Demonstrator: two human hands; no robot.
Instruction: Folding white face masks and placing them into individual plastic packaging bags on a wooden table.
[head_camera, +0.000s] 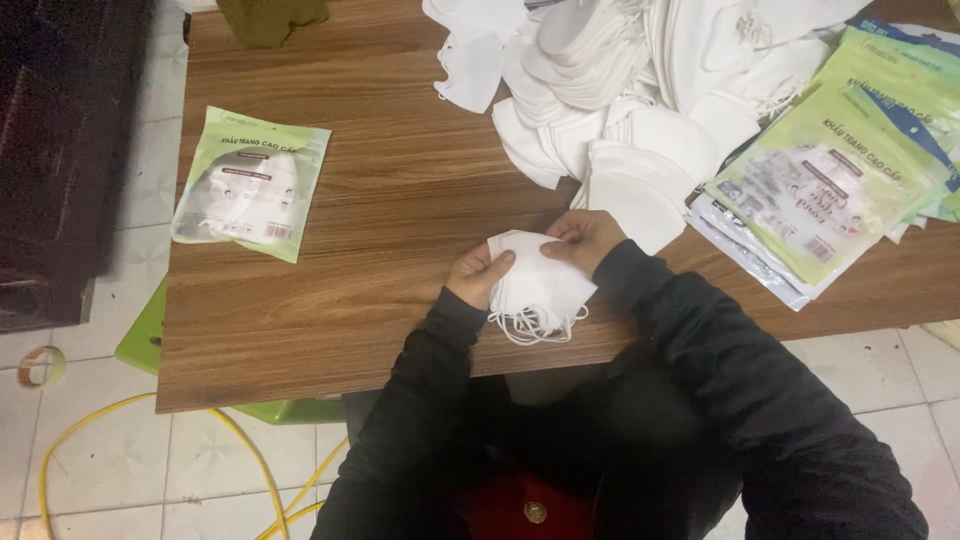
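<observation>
Both my hands hold a small stack of folded white face masks (540, 285) over the near edge of the wooden table (380, 200). My left hand (478, 275) grips the stack's left side, thumb on top. My right hand (583, 238) pinches its upper right corner. White ear loops dangle below the stack. Just beyond my right hand lies a big heap of loose white masks (640, 90).
One filled green-and-clear mask packet (252, 183) lies at the table's left. A fanned pile of empty green packets (850, 170) sits at the right. A yellow cable (150, 440) and a tape roll (40, 366) lie on the tiled floor.
</observation>
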